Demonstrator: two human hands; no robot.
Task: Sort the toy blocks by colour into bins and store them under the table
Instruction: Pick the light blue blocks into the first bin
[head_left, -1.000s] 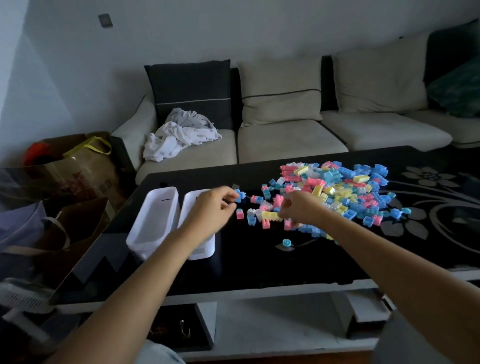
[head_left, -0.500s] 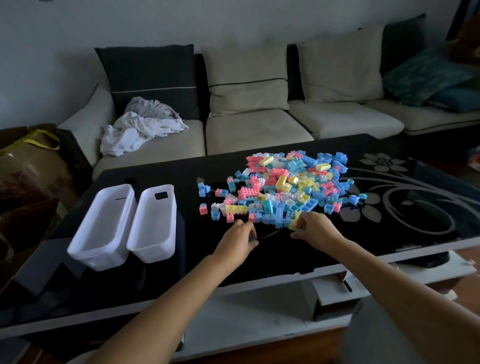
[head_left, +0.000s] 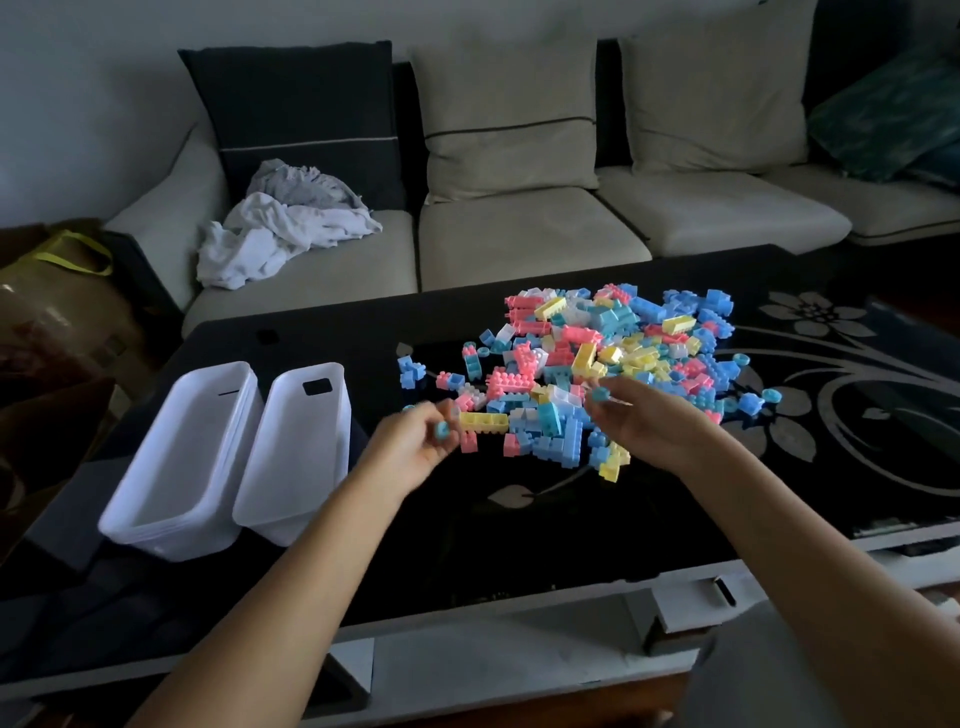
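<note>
Blocks (head_left: 582, 364) are lying heaped on the table (head_left: 363, 530); at the heap's near edge, the left hand (head_left: 415, 454) is pinching a teal round piece (head_left: 442, 429), the right hand (head_left: 647, 434) is pinching a second teal piece (head_left: 600, 394); white bins (head_left: 296, 447) are standing left of the heap.

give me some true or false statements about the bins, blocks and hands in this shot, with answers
1. The left bin and the right bin both stand on the table, left of the block pile. True.
2. The bins already hold sorted blocks. False: no blocks show inside either.
3. The left hand holds a small teal piece. True.
4. The right hand lies flat and empty on the table. False: it pinches a small blue piece.
5. The crumpled white cloth lies on the table. False: it lies on the sofa seat.
</note>
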